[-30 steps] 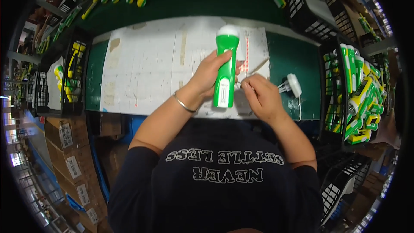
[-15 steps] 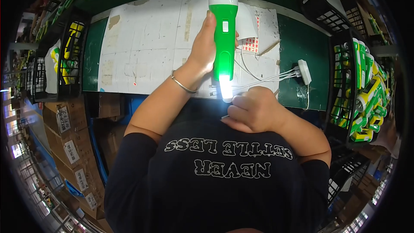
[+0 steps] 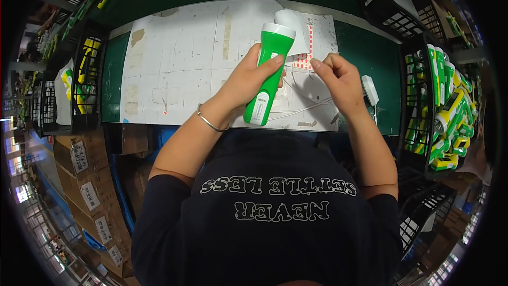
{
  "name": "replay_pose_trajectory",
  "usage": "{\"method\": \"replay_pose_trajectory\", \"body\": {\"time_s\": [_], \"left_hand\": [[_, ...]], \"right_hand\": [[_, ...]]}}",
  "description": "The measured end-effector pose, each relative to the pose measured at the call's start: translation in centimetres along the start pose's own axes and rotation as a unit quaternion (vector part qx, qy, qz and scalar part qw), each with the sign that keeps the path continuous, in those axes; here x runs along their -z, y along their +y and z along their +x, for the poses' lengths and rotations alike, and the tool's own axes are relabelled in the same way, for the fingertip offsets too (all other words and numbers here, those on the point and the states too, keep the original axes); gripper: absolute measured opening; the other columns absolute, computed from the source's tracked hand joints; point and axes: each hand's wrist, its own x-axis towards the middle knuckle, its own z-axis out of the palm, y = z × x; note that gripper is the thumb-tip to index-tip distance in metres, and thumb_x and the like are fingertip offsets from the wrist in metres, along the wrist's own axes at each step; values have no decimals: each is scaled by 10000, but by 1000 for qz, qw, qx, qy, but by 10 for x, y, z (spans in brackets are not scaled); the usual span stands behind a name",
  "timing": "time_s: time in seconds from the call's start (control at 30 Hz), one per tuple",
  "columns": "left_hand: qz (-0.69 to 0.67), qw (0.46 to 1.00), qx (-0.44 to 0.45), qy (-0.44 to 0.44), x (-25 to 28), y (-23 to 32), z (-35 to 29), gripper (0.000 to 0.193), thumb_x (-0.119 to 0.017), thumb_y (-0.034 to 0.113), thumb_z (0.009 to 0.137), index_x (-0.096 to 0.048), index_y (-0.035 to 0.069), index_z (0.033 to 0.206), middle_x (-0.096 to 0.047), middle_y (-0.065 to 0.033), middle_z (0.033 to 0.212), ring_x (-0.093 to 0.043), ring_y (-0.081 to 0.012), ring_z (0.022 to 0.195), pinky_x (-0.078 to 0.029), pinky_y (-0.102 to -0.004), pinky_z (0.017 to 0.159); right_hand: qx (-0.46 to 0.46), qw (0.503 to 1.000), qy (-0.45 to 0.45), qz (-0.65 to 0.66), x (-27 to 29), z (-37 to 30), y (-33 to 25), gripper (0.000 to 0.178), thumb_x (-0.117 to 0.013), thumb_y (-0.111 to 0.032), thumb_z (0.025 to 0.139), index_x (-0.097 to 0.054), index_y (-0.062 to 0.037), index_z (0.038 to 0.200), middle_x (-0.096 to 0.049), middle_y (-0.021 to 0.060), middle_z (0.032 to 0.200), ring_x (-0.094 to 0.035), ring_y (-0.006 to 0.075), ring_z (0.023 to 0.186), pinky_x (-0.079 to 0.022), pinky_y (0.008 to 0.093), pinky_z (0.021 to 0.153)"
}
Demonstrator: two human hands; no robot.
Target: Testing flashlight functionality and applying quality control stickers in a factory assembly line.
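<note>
My left hand (image 3: 244, 80) is wrapped round a green flashlight (image 3: 272, 77) with a white head, and its thumb lies by the switch. The flashlight tilts, head away from me, its lower end over the table's near edge; a pale label panel shows on that end, and no light comes from it. My right hand (image 3: 341, 82) has its fingers curled in, thumb and forefinger pressed together at the right edge of a sheet of small red stickers (image 3: 302, 62). Whatever is between those fingertips is too small to make out. White backing paper (image 3: 296, 32) curls up over the sheet.
White cables (image 3: 304, 107) run across the white board (image 3: 174, 58) to a white charger block (image 3: 370, 90) at the right. A black crate (image 3: 427, 111) of green and yellow flashlights stands at far right, another crate (image 3: 87, 82) at left. Cardboard boxes (image 3: 79, 180) sit lower left.
The glowing lower end of the flashlight has gone dark. My left hand has tilted the flashlight and brought it nearer. My right hand has moved from its lower end up to the sticker sheet.
</note>
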Motion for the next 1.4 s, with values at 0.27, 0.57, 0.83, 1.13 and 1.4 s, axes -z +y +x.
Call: {"method": "replay_pose_trajectory", "body": {"time_s": [0.27, 0.57, 0.83, 1.13, 1.4], "left_hand": [[-317, 913, 153, -207, 7, 11, -15, 331, -420, 260, 941, -423, 60, 1205, -568, -110, 865, -557, -165, 691, -473, -282, 579], [-366, 862, 180, -301, 8, 6, -24, 407, -509, 268, 895, -414, 41, 1219, -566, -112, 871, -549, -153, 689, -462, -275, 571], [352, 929, -67, -92, -17, 11, -24, 607, -735, 215, 684, -430, -8, 1159, -586, -119, 968, -596, -212, 882, -481, -313, 765], [-473, 748, 292, -362, -23, -6, -37, 528, -677, 113, 676, -423, 40, 1133, -439, -27, 623, -406, -89, 442, -355, -215, 418], [152, 948, 166, -226, -17, 30, -27, 527, -682, 69, 716, -420, 1, 1168, -562, -73, 832, -568, -116, 595, -480, -244, 548]], "right_hand": [[-35, 995, -53, 75, 5, 12, -29, 242, -558, -271, 892, -577, -32, 858, -514, -25, 684, -440, 40, 640, -339, 187, 577], [-48, 982, -153, 102, 2, 16, -40, 375, -496, -375, 909, -605, -24, 983, -567, 13, 726, -479, 64, 671, -383, 202, 610], [-22, 978, -140, -151, -3, 16, -29, 390, -579, -415, 827, -615, -29, 868, -566, 33, 637, -513, 114, 600, -402, 254, 565], [101, 964, -225, 100, -10, 7, -21, 290, -476, -289, 825, -556, -13, 861, -538, 18, 745, -485, 72, 678, -395, 207, 613], [109, 973, -204, -28, -4, 9, -9, 285, -433, -280, 874, -535, -15, 842, -535, 45, 733, -484, 98, 710, -391, 235, 649]]}}
